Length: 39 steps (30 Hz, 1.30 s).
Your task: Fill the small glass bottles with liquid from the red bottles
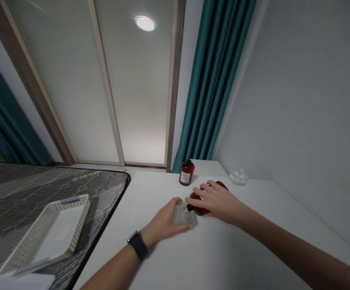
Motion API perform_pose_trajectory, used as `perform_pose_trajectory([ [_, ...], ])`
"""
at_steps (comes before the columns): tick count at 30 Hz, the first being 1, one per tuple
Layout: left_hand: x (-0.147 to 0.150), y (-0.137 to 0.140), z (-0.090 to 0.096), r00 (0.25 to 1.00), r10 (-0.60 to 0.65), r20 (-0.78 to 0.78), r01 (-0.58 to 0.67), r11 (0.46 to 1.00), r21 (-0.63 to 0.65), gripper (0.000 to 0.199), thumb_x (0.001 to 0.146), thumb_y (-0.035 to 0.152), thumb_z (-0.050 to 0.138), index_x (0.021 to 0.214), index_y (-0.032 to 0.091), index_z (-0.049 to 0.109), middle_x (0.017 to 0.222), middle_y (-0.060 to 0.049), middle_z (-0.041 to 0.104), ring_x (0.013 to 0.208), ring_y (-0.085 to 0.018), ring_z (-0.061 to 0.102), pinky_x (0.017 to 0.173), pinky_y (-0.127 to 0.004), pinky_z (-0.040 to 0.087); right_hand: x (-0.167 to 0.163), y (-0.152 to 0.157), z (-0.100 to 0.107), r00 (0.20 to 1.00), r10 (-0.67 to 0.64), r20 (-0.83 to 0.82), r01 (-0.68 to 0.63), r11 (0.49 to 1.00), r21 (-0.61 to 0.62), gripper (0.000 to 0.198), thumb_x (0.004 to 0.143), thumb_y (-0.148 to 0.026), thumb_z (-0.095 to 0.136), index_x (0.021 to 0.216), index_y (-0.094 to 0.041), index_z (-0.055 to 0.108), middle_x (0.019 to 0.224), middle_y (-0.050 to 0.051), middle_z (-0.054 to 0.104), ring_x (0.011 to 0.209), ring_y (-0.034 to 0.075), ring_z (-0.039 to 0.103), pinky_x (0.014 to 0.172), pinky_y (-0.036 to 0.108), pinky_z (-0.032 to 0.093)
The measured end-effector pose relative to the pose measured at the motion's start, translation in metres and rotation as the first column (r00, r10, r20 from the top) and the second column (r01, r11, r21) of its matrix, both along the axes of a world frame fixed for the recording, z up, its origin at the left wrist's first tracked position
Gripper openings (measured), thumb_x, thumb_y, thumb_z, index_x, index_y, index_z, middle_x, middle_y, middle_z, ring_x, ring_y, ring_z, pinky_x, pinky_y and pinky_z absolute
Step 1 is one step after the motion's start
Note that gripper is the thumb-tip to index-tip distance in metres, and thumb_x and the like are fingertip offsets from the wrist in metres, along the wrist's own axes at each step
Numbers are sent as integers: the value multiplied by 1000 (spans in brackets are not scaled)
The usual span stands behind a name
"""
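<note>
On the white table, my left hand [163, 219], with a dark watch at the wrist, curls its thumb and fingers around a clear see-through container [183, 215]. My right hand [219, 201] grips a reddish-brown bottle [201, 210] from above. The bottle lies tipped over, its black neck end pointing left and meeting the container's right side. Whether that black end is a cap or an open neck, I cannot make out. Just behind both hands stands a second reddish-brown bottle [186, 173], upright, with a white label and a black top.
Crumpled clear plastic [238, 177] lies at the table's back right, near the wall. To the left, a white perforated basket [80, 233] rests on a grey patterned surface [102, 191] with a dark edge. White sheets [17, 280] show at the bottom left. Teal curtains [211, 88] hang behind.
</note>
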State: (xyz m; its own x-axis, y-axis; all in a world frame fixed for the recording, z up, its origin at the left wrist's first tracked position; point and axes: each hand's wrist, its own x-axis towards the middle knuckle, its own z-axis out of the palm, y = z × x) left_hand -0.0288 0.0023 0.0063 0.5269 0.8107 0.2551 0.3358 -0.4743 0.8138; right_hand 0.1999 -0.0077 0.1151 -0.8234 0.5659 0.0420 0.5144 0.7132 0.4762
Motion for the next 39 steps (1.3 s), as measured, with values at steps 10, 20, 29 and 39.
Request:
perform_pose_trajectory([
  [10,-1,1,0,1000,-3,-8,3,1000,1,70,69,39,81,127,25,45,126,-11,61,113,-33,62,97,-45,50,-4,-2,5,1000,-13,23,12,1000,13,49,87,-22,70,131,-28,49,114,8,67,97,26,62,79,39,42],
  [20,0,2,-2,1000,-13,6,13,1000,-9,70,69,37,81,127,24,44,125,-11,61,110,-32,62,94,-44,50,-3,-2,3,1000,-13,17,12,1000,17,45,90,-19,65,131,-28,48,114,7,67,97,28,63,80,42,44],
  [29,-3,2,2,999,-18,-29,18,1000,2,67,70,35,82,124,19,45,124,-13,60,112,-30,59,97,-45,46,-1,-2,-7,993,-74,-89,68,995,-67,67,77,-28,82,135,-30,48,116,8,66,98,30,63,80,41,45],
  [39,-8,5,0,994,19,-104,-15,999,37,67,71,42,80,125,18,47,120,-13,60,108,-31,57,93,-44,45,5,1,-36,906,-178,-383,96,970,-223,66,80,-24,74,140,-27,45,129,10,63,110,31,61,90,45,45],
])
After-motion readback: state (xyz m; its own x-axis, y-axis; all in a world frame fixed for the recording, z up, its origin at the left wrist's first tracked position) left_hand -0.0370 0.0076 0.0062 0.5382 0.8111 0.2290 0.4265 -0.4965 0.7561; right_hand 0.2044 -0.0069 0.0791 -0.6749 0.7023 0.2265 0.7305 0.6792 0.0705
